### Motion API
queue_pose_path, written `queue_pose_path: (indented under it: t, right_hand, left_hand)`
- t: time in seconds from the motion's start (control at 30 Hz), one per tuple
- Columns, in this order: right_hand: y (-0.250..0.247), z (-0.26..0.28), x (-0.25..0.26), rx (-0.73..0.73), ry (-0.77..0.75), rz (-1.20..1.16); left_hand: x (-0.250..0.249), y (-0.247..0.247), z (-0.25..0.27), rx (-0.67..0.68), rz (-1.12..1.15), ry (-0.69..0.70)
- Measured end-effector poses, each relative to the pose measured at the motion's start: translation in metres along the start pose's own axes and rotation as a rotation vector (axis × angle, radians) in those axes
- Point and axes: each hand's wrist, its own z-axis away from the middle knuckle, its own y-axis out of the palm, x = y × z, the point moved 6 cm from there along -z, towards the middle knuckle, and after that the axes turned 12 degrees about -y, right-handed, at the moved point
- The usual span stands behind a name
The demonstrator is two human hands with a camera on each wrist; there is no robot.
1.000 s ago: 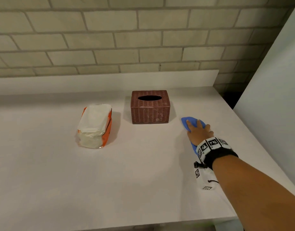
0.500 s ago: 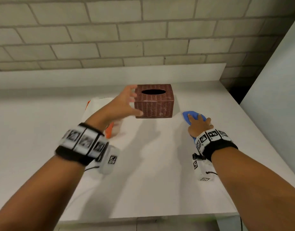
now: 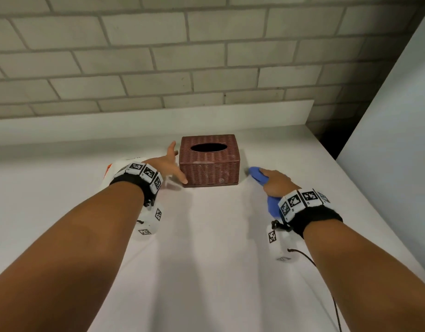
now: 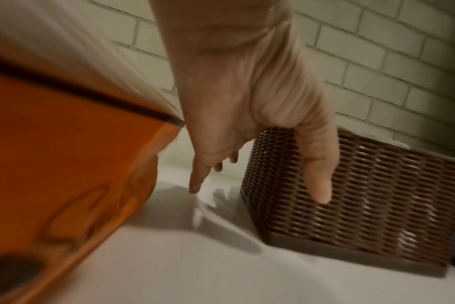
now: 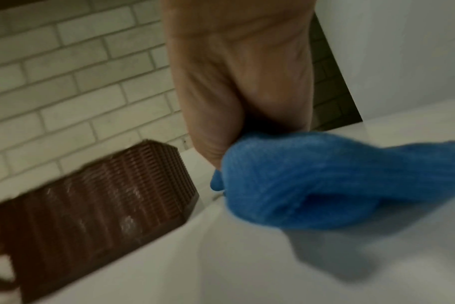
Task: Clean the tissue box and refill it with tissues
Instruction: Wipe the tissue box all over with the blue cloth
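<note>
A brown wicker tissue box (image 3: 209, 161) with an empty oval slot stands on the white counter (image 3: 206, 248) near the wall. My left hand (image 3: 174, 164) is open at the box's left front corner. Its thumb (image 4: 320, 174) lies against the front face of the box (image 4: 377, 195), and its fingers point down beside the left side. My right hand (image 3: 276, 182) grips a bunched blue cloth (image 3: 260, 177) just right of the box; the cloth (image 5: 338, 185) hangs a little above the counter beside the box (image 5: 104, 195). An orange and white tissue pack (image 4: 65, 164) lies left of the box, mostly hidden behind my left wrist in the head view.
A brick wall (image 3: 206, 68) with a low white ledge (image 3: 158, 121) runs behind the counter. A pale panel (image 3: 393, 140) stands along the right side, with a dark gap (image 3: 326, 142) at the back corner. The counter's right edge runs close to my right arm.
My left hand has come into view and reached the box's left corner. My right hand has closed round the blue cloth and bunched it, where earlier it lay flat on it.
</note>
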Motion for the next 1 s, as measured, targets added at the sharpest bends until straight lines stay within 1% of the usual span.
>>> queue_pose_path:
  t: [0.03, 0.1, 0.17, 0.27, 0.37, 0.43, 0.5, 0.6, 0.7, 0.8, 0.83, 0.93, 0.97, 1.0]
  right_hand:
    - [-0.003, -0.007, 0.004, -0.047, -0.043, -0.137]
    - [-0.004, -0.018, 0.014, -0.085, -0.108, -0.403]
    - [-0.001, -0.024, 0.028, -0.067, -0.123, -0.676]
    - [0.003, -0.025, 0.048, -0.007, -0.132, -1.011]
    - [0.003, -0.02, 0.052, 0.024, -0.132, -1.235]
    - [0.002, -0.019, 0.049, 0.022, -0.116, -1.309]
    - [-0.007, -0.017, 0.045, -0.001, -0.072, -1.306]
    - [-0.021, -0.021, 0.037, -0.005, -0.005, -1.183]
    - [-0.032, -0.023, 0.034, 0.008, 0.037, -1.112]
    - [-0.035, -0.021, 0.029, 0.008, 0.088, -1.053]
    - [-0.034, -0.022, 0.026, 0.0, 0.096, -1.047]
    - [-0.034, -0.025, 0.027, -0.086, 0.073, -1.038]
    - [-0.038, -0.021, 0.034, -0.159, 0.059, -1.017]
    - [-0.046, -0.016, 0.044, -0.278, 0.033, -0.955]
  left_hand:
    - [-0.002, -0.001, -0.004, 0.023, 0.027, 0.006]
    - [-0.005, -0.003, -0.011, 0.066, 0.051, 0.016]
    - [-0.009, -0.003, -0.017, 0.106, 0.063, 0.027]
    - [-0.014, 0.002, -0.02, 0.145, 0.066, 0.052]
    - [-0.017, 0.006, -0.022, 0.188, 0.111, 0.083]
    - [-0.017, 0.008, -0.024, 0.212, 0.14, 0.087]
    - [-0.018, 0.008, -0.023, 0.242, 0.164, 0.07]
    - [-0.019, 0.008, -0.017, 0.284, 0.113, 0.028]
    - [-0.02, 0.007, -0.012, 0.259, 0.146, 0.063]
    - [-0.025, 0.016, -0.004, 0.245, 0.231, 0.16]
    - [-0.026, 0.018, -0.001, 0.237, 0.293, 0.179]
    - [-0.02, 0.021, 0.0, 0.188, 0.482, 0.181]
    - [-0.017, 0.022, -0.002, 0.171, 0.546, 0.169]
    - [-0.014, 0.023, -0.002, 0.159, 0.594, 0.159]
